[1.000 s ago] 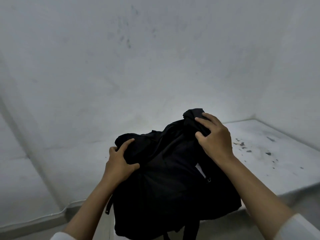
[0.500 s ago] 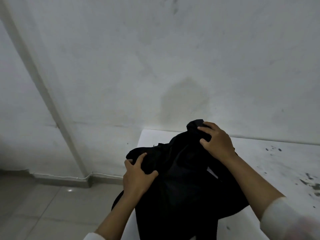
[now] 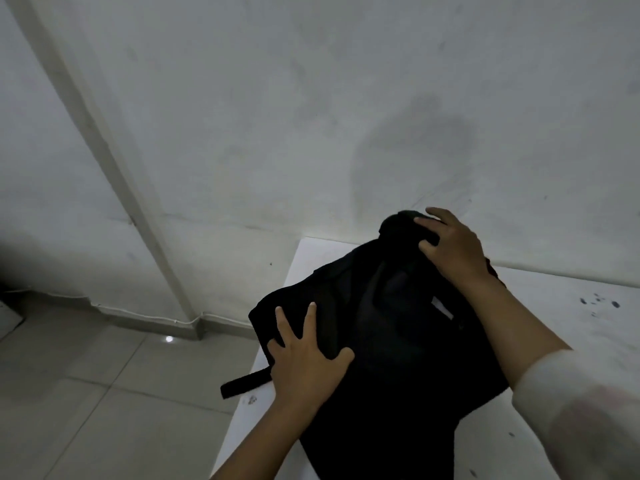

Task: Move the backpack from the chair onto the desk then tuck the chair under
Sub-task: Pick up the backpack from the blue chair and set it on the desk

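A black backpack (image 3: 391, 341) lies on the white desk (image 3: 561, 327), near the desk's left end. One black strap (image 3: 244, 384) hangs over the desk's left edge. My left hand (image 3: 304, 362) rests flat on the bag's lower left corner with fingers spread. My right hand (image 3: 450, 245) holds the bunched top of the bag at the far side. The chair is out of view.
A stained white wall stands right behind the desk. Grey floor tiles (image 3: 104, 393) lie to the left, with a cable (image 3: 145, 317) running along the skirting. Dark marks (image 3: 599, 303) dot the desk top at the right.
The backpack has come down onto the desk and settled. My left hand's fingers have opened out flat on it. The view has swung left and down.
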